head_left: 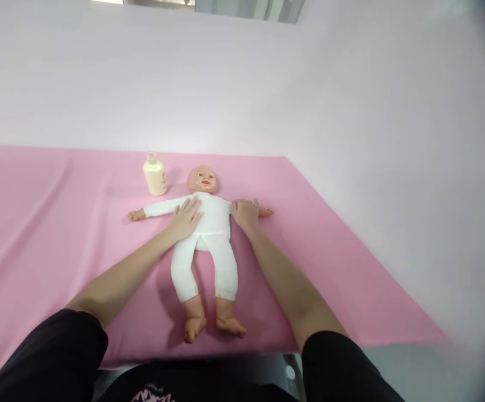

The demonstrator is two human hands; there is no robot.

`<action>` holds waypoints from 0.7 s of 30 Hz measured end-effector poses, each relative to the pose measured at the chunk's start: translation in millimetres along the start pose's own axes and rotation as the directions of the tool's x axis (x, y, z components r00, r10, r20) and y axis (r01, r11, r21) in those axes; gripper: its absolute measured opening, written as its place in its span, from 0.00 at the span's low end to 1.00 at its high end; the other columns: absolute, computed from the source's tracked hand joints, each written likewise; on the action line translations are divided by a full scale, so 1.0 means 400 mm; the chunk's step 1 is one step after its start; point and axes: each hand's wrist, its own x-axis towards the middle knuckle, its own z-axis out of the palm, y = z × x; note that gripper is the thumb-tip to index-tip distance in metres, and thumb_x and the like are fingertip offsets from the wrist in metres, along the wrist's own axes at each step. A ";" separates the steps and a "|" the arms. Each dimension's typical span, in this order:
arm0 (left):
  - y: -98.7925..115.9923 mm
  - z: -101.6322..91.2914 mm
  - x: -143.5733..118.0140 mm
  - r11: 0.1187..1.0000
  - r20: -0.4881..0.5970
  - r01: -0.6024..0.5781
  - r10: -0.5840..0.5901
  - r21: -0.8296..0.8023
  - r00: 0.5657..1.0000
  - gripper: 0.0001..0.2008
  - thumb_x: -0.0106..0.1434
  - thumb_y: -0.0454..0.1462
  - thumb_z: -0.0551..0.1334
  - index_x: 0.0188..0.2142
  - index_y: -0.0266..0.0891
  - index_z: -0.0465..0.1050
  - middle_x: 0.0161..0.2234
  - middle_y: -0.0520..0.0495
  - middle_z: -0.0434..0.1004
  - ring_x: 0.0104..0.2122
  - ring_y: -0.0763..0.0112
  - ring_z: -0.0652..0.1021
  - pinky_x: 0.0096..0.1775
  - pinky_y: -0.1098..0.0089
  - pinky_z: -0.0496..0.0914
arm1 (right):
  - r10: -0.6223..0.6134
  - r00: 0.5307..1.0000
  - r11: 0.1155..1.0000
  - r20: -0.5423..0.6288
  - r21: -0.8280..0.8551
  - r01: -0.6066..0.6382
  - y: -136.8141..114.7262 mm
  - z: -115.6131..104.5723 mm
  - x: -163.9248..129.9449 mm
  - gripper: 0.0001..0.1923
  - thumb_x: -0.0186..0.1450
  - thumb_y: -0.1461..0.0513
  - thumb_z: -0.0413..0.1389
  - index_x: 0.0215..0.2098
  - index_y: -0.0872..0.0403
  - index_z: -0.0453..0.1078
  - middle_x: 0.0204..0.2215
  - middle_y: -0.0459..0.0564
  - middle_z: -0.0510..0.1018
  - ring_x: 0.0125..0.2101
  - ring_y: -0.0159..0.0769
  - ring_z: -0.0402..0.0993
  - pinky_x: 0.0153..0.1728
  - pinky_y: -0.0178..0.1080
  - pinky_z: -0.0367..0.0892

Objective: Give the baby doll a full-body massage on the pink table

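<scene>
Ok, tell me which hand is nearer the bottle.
Left. The left hand lies flat on the doll's chest, just below and right of the bottle. The right hand rests on the doll's far arm, farther away.

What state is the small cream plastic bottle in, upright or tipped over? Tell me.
Upright: the small cream plastic bottle stands on its base on the pink cloth, cap end up.

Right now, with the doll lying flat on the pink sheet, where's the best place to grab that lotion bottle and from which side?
Probably the wide body of the lotion bottle, below its narrow cap, approached from its open left side. It stands upright beside the doll's head, and the doll's sleeve lies just in front. The left hand on the doll's chest is nearer.
</scene>
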 end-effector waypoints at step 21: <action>-0.222 -0.068 0.021 0.905 -0.455 0.368 -0.240 0.214 0.857 0.21 0.73 0.37 0.47 0.50 0.34 0.77 0.54 0.30 0.78 0.63 0.39 0.68 0.68 0.32 0.43 | 0.359 0.933 0.925 -0.017 0.136 -0.354 0.154 0.004 0.031 0.23 0.72 0.58 0.44 0.50 0.61 0.77 0.53 0.67 0.77 0.55 0.55 0.72 0.64 0.68 0.52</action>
